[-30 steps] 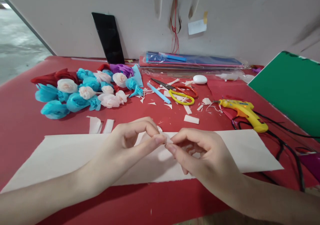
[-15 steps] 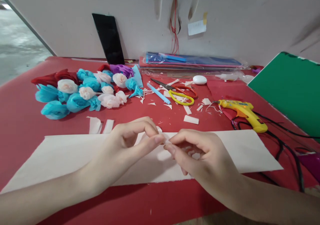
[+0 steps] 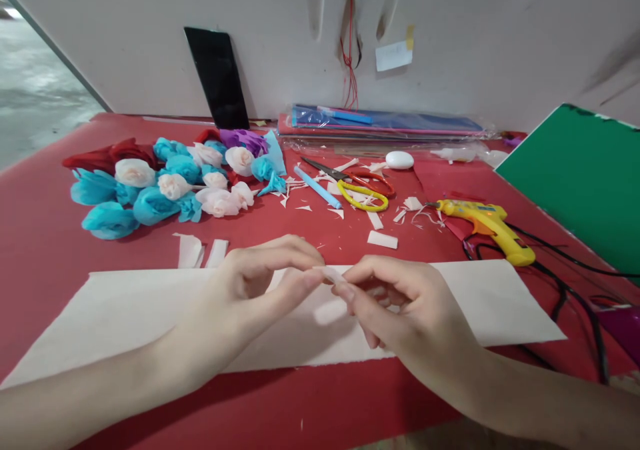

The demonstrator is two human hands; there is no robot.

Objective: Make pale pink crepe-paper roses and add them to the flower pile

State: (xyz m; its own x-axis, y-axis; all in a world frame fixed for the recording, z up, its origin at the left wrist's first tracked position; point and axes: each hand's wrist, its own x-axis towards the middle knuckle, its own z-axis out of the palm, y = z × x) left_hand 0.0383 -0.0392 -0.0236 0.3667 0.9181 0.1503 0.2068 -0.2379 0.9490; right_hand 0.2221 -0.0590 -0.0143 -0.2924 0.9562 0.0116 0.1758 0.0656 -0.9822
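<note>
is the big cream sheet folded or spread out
Spread out: the cream sheet lies flat across the red table, no fold showing.

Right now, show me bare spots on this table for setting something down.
Bare red table: left, between paper flowers and white sheet, and the near edge below it. Crowded: scraps around the scissors, the glue gun and cord. The left hand and right hand pinch a paper bit mid-sheet.

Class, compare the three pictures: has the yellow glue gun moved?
No. The glue gun lies where it did, its handle just beyond the far right corner of the sheet, right of the scissors.
</note>
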